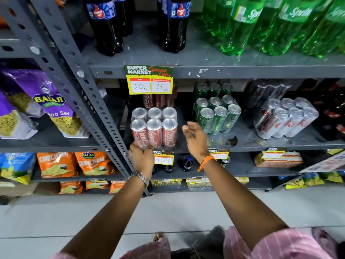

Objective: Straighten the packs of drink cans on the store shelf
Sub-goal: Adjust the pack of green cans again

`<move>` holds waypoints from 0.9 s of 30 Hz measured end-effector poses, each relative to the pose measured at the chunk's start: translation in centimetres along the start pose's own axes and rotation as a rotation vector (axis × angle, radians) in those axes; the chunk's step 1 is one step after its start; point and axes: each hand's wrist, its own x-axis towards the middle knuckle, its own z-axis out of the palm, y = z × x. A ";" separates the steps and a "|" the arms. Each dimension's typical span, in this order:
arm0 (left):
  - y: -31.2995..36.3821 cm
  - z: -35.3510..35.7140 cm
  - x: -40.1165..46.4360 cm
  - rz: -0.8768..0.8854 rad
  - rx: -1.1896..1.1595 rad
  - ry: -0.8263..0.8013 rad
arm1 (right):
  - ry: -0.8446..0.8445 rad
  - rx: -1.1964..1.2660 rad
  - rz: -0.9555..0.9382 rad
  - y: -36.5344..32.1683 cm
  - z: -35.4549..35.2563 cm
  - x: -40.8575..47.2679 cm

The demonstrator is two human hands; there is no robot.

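Head | left hand (141, 157) touching red can pack (154, 128) | right hand (195, 139) spread, free

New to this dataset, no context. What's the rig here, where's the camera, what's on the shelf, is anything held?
No machine: a person's two bare hands, filmed by one wide-angle camera worn on the head, looking forward and down at a store shelf. On it stand three wrapped six-packs: red cola cans, green cans, and silver cans sitting skewed. The left hand touches the red pack's lower front; whether it grips is unclear. The right hand hovers open, holding nothing.
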 end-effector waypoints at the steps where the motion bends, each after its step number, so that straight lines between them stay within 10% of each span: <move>1: 0.2 0.6 -1.5 0.022 -0.033 0.029 | 0.142 0.064 -0.042 0.2 -1.2 0.1; 7: 4.5 8.5 -4.7 0.191 -0.134 -0.177 | 0.652 0.155 -0.040 1.4 -10.8 3.7; 16: 7.7 19.3 -3.3 0.204 0.251 -0.412 | -0.057 0.075 0.152 2.4 -17.0 9.1; 27: 5.6 18.9 -3.6 0.258 0.346 -0.322 | -0.192 -0.073 0.067 5.3 -20.1 8.0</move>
